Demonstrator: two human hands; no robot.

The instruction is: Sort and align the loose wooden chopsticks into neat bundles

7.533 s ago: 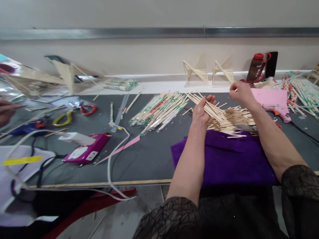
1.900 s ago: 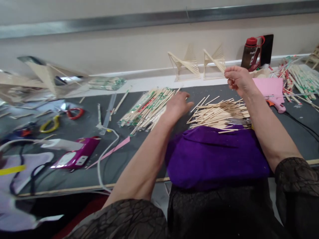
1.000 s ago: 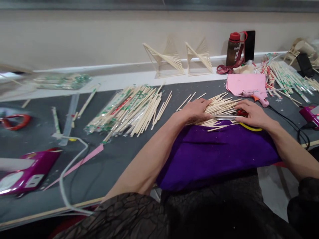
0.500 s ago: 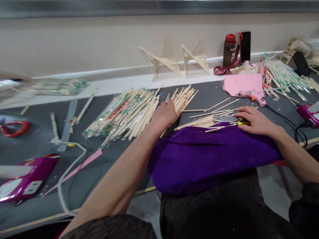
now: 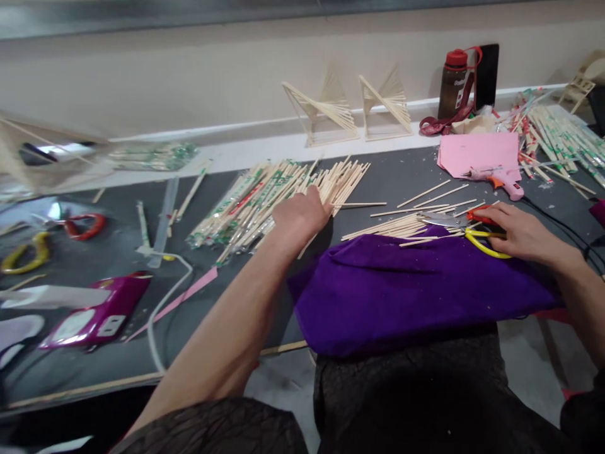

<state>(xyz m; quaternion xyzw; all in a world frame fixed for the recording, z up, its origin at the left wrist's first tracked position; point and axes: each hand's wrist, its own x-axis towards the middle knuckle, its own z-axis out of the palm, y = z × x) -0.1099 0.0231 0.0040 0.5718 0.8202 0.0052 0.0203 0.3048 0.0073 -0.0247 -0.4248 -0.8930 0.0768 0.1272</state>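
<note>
My left hand (image 5: 302, 215) is closed around a bundle of thin wooden sticks (image 5: 348, 181) and lies against the right side of the wrapped chopsticks (image 5: 253, 200). Its fingertips are hidden beneath the bundle. Over on the right, my right hand (image 5: 522, 230) grips scissors (image 5: 482, 230) by their red and yellow handles, blades pointing left. Those blades rest above loose sticks (image 5: 387, 227) scattered at the back edge of a purple cloth (image 5: 416, 290). One single stick (image 5: 359, 204) extends right from near my left hand.
Two stick frames (image 5: 321, 113) stand by the wall. A pink glue gun (image 5: 501, 181) lies on pink paper (image 5: 479, 151), near a bottle (image 5: 452, 88). Leftward are a clear ruler (image 5: 166, 221), a magenta device (image 5: 101, 309), a white cable (image 5: 154, 328) and another pair of scissors (image 5: 82, 226).
My left hand has carried the bundle left, against the wrapped chopsticks. My right hand has shifted right on the scissors, and their handles now show more. The view has turned slightly left.
</note>
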